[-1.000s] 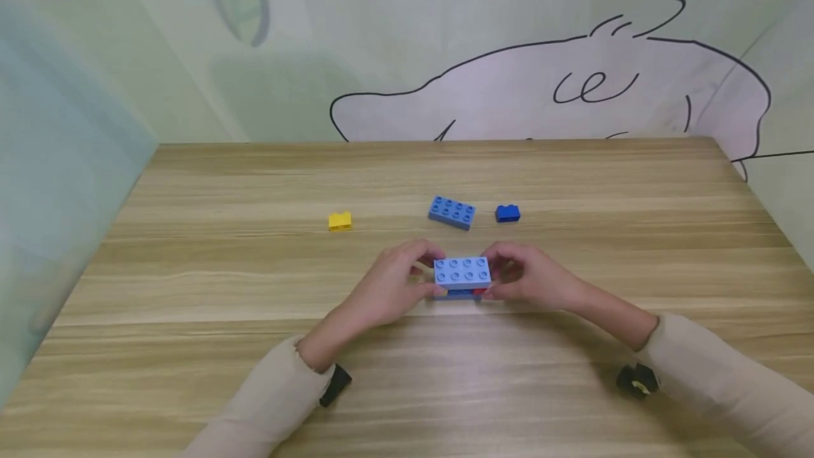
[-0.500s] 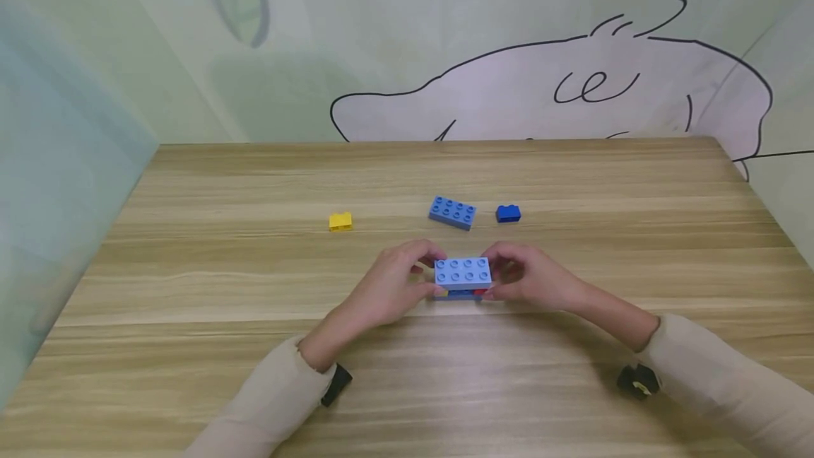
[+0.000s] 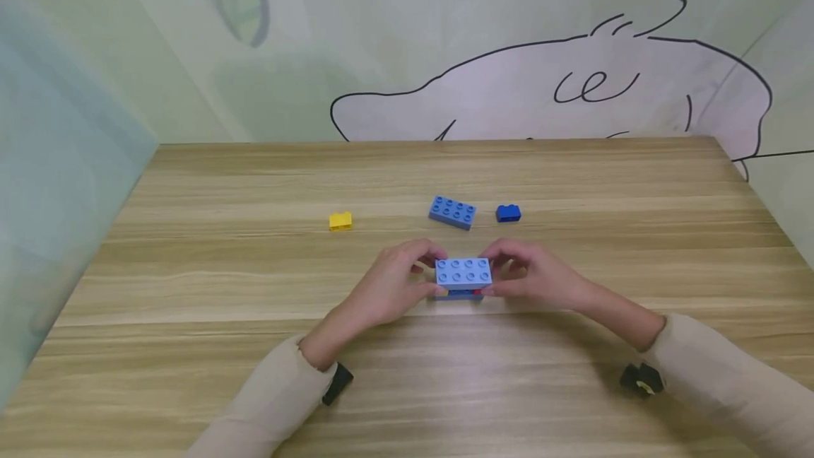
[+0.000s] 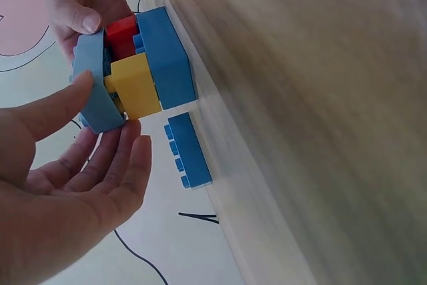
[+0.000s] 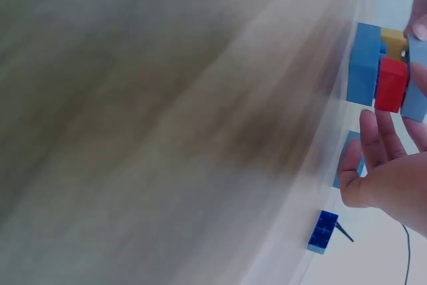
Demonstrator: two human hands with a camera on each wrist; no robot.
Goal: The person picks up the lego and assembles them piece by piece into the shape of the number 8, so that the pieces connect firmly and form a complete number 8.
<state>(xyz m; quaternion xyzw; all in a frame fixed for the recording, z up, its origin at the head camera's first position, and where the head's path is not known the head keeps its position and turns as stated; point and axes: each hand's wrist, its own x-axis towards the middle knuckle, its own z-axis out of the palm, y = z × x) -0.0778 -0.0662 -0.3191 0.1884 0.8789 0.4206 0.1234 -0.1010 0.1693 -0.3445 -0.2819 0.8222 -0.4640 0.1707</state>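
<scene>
Between both hands is a light blue eight-stud toy building brick (image 3: 463, 273). My left hand (image 3: 397, 285) pinches its left end, thumb in front and fingers behind. The right hand (image 3: 531, 274) pinches the other end in the same way. Under it a yellow brick (image 4: 135, 85) and a red brick (image 5: 391, 85) sit at opposite ends of a larger blue brick (image 4: 170, 58), which rests on the table. In the left wrist view, yellow studs show in a narrow gap below the light blue brick.
Behind the hands on the wooden table (image 3: 254, 267) lie another blue eight-stud brick (image 3: 452, 212), a small dark blue brick (image 3: 508, 213) to its right and a small yellow brick (image 3: 340, 221) to its left. A printed wall covering (image 3: 286, 55) rises behind the table's back edge.
My right hand has shifted slightly at the light blue brick's right end, and that brick has edged a little to the right. The left hand and the loose bricks stay put.
</scene>
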